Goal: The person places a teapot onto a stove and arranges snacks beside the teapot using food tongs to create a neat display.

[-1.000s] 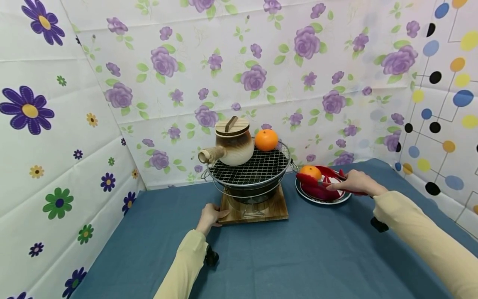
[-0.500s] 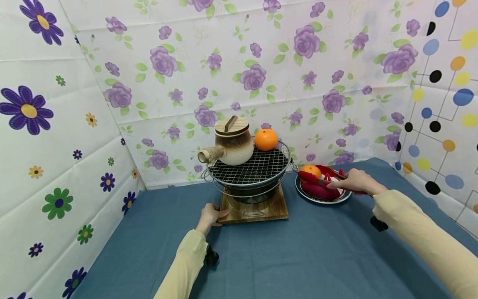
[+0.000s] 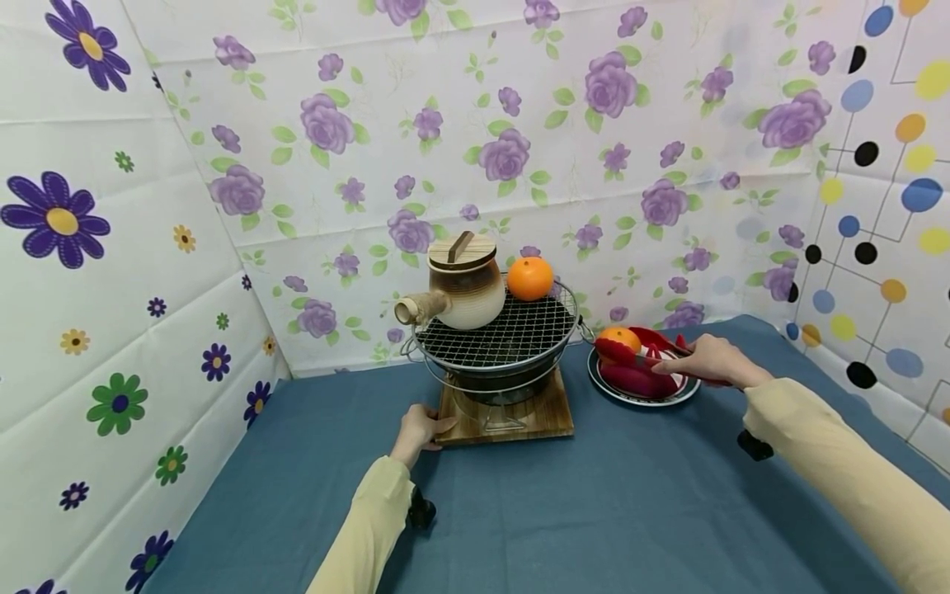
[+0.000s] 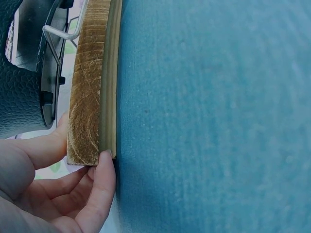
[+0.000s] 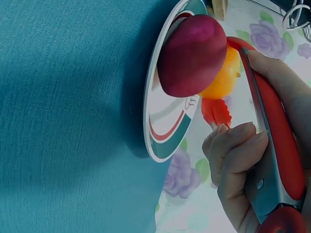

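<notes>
My left hand [image 3: 420,429] pinches the front left corner of a wooden board [image 3: 551,422]; the left wrist view shows the thumb on the upper side and fingertips at the lower edge of the board [image 4: 87,97]. My right hand [image 3: 716,361] grips red-handled tongs [image 5: 278,141] over a plate [image 3: 653,404]. The tongs' red tips reach around a mandarin [image 5: 222,80], which rests behind a dark red oval fruit [image 5: 194,56] on that plate. In the head view the red tip partly covers the mandarin.
On the board stands a round grill with a wire mesh top [image 3: 519,334]. A clay pot [image 3: 471,297] with a wooden lid and another mandarin [image 3: 530,279] sit on the mesh. Blue cloth [image 3: 594,511] covers the table. Patterned sheets [image 3: 297,66] enclose it behind and at both sides.
The tongs' tips have shifted slightly, and the mandarin on the plate has moved up a little with them. The left hand, board and grill stay where they were.
</notes>
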Demonstrator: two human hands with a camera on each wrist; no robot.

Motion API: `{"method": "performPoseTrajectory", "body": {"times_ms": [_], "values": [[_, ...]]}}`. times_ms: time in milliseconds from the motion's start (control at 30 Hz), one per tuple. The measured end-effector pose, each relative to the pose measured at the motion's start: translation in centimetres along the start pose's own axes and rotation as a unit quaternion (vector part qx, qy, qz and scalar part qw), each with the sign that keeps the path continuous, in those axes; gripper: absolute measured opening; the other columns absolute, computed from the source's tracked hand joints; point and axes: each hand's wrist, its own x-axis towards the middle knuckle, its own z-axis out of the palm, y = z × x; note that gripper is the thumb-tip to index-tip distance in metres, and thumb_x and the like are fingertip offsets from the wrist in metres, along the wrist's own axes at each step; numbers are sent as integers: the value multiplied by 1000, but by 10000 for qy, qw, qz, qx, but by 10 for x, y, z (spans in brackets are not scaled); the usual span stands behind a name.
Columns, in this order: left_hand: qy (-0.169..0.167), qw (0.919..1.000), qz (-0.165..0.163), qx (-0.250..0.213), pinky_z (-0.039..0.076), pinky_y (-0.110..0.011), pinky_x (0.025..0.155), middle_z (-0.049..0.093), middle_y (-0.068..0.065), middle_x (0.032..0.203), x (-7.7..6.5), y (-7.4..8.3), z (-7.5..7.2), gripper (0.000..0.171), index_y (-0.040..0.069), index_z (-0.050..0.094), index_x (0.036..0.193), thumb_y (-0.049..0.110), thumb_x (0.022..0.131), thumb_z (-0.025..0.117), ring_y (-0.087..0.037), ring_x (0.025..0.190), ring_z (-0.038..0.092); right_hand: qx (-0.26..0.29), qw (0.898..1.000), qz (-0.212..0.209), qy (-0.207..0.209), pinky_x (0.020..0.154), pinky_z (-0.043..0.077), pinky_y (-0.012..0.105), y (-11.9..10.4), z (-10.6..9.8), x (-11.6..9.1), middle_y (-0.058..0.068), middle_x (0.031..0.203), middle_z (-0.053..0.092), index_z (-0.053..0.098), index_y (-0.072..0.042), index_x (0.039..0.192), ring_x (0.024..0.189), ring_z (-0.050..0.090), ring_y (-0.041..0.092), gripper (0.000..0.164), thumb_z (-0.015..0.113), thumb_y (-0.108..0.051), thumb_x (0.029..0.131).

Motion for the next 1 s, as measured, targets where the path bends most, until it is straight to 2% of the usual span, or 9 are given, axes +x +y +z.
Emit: {"method": "performPoseTrajectory", "body": {"times_ms": [167,400,667,1000], "values": [[13,10000,-7,37,54,-34,52,51,-15,77,2,-1,1,35,-14,56,100,11,81,70,-27,66,60,25,10000,32,-3,45,29,27,1,-3,0,-2,51,31,40,-14,57,48,37,16,56,63,-63,71],[33,10000,-15,56,54,-34,51,53,-14,73,3,-2,2,30,-12,59,95,11,81,70,-25,65,60,28,10000,-7,54,44,27,27,2,-9,-1,-2,50,28,38,-14,56,46,34,14,59,62,-66,69],[23,10000,-10,65,54,-35,52,51,-12,68,2,-3,2,23,-9,60,86,11,81,70,-24,60,58,52,10000,2,58,43,28,27,-2,-17,-6,-2,50,29,40,-14,58,46,38,15,57,62,-65,70],[24,10000,36,62,54,-34,51,51,-14,70,3,-2,1,26,-11,60,89,11,81,70,-26,63,59,172,9997,-115,135,41,27,26,-8,-30,-15,-2,47,29,33,-16,56,40,36,14,59,62,-66,70]]}}
